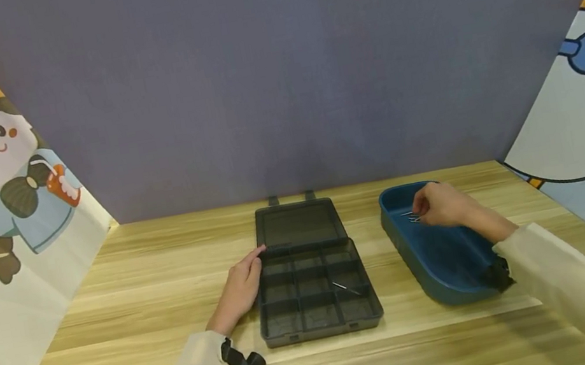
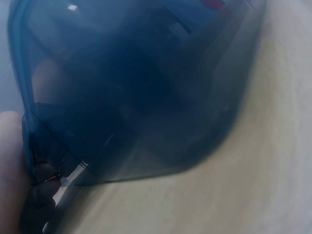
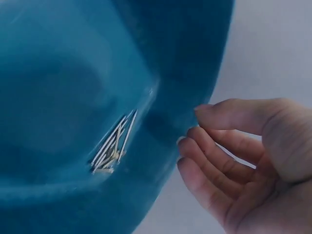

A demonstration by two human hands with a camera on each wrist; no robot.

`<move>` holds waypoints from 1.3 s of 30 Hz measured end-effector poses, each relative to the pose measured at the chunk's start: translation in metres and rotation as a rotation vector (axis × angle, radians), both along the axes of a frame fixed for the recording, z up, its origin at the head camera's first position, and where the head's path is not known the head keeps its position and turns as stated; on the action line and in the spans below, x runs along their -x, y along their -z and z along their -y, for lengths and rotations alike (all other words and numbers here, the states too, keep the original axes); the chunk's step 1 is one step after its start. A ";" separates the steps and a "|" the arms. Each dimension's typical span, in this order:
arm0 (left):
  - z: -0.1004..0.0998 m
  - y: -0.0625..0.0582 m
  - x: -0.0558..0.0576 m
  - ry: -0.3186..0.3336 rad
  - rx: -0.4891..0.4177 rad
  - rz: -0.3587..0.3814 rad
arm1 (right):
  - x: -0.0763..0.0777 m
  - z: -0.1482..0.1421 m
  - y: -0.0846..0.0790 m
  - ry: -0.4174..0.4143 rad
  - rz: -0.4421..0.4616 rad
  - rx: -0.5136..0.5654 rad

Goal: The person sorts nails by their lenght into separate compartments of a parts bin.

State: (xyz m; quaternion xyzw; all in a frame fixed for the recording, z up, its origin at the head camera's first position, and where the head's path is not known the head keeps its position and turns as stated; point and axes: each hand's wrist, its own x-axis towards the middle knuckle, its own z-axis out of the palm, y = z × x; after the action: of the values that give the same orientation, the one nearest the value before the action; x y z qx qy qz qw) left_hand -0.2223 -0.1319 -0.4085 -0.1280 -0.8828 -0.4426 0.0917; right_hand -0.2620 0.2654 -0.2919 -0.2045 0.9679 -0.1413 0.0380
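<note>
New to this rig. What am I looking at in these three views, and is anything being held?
No robot here: just a person's two bare hands. The head picture comes from a camera worn on the head, looking forward and down; the other two come from one camera on each wrist. The left wrist view is blurry.

On the wooden table sit a dark divided case, its lid open, and a blue tray. A small pile of nails lies in the tray; a single nail is in the case.

The left hand touches the case's left edge. The right hand is over the tray; I see nothing in its fingers.
</note>
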 end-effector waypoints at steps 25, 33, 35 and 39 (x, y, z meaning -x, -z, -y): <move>-0.001 0.002 0.000 0.000 0.002 0.009 | 0.037 -0.047 0.028 -0.059 0.034 -0.039; 0.000 0.002 -0.002 -0.005 -0.001 -0.012 | 0.044 -0.049 0.043 -0.067 0.084 -0.029; 0.000 0.002 -0.002 -0.010 -0.003 -0.017 | 0.046 -0.048 0.046 -0.071 0.092 -0.040; -0.002 0.003 -0.001 -0.005 -0.002 -0.022 | 0.048 -0.050 0.051 -0.071 0.068 -0.080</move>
State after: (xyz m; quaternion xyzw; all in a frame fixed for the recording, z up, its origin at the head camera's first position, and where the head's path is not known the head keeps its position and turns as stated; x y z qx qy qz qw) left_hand -0.2214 -0.1303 -0.4110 -0.1304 -0.8817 -0.4417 0.1025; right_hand -0.3104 0.3150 -0.3432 -0.2322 0.9630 -0.1082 0.0841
